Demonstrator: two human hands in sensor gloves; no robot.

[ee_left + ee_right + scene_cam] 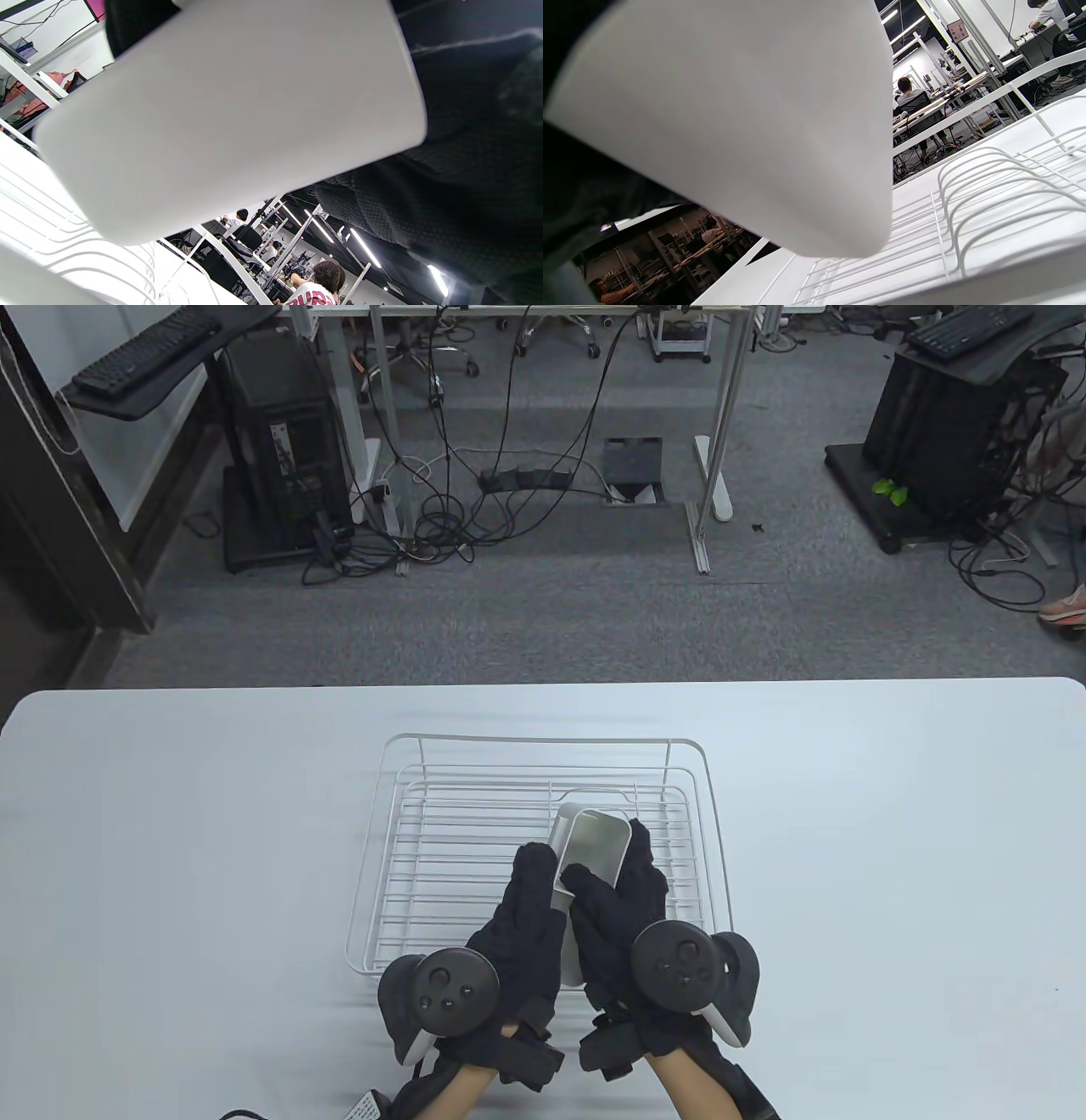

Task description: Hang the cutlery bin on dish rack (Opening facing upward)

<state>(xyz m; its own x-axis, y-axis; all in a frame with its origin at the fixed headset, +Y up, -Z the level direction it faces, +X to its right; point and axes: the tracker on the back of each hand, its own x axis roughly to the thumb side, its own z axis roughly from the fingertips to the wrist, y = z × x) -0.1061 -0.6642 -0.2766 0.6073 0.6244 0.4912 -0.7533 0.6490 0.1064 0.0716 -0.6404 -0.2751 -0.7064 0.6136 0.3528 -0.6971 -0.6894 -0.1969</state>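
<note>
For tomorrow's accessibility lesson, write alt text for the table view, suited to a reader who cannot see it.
Two black-gloved hands, the left hand and the right hand, hold a white cutlery bin between them above a white wire dish rack, its opening showing to the camera. The rack stands on a white table, with office floor, cables and desks beyond.

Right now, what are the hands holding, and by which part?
Both the left hand and right hand grip the white plastic cutlery bin by its opposite side walls.
</note>
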